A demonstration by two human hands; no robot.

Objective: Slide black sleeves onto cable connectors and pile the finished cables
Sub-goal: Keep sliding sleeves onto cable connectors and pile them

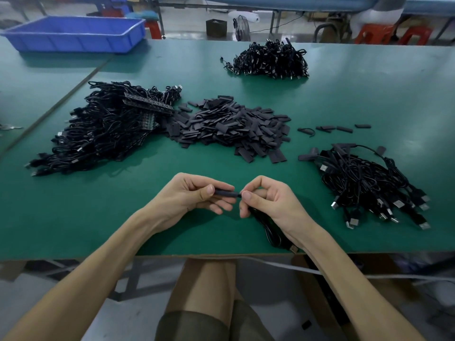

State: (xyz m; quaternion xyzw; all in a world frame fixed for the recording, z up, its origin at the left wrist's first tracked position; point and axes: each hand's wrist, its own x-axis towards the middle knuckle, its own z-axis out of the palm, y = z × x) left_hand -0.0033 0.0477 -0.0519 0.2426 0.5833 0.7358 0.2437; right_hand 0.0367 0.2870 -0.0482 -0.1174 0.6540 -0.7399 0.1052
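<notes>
My left hand [194,193] pinches a black sleeve [225,193] between thumb and fingers, just above the table's near edge. My right hand [267,200] pinches the end of a black cable [272,232] right at the sleeve's mouth; the cable coils under the wrist down to a USB plug [293,248]. A heap of loose black sleeves [231,127] lies in the middle of the green table [123,217]. One big cable pile [108,126] lies on the left, another cable pile [369,183] on the right, and a third cable pile [270,60] at the back.
A blue plastic bin [73,33] stands at the far left corner. A few stray sleeves [337,129] lie right of the heap. Red stools [391,33] and a small fan [241,27] are on the floor beyond the table.
</notes>
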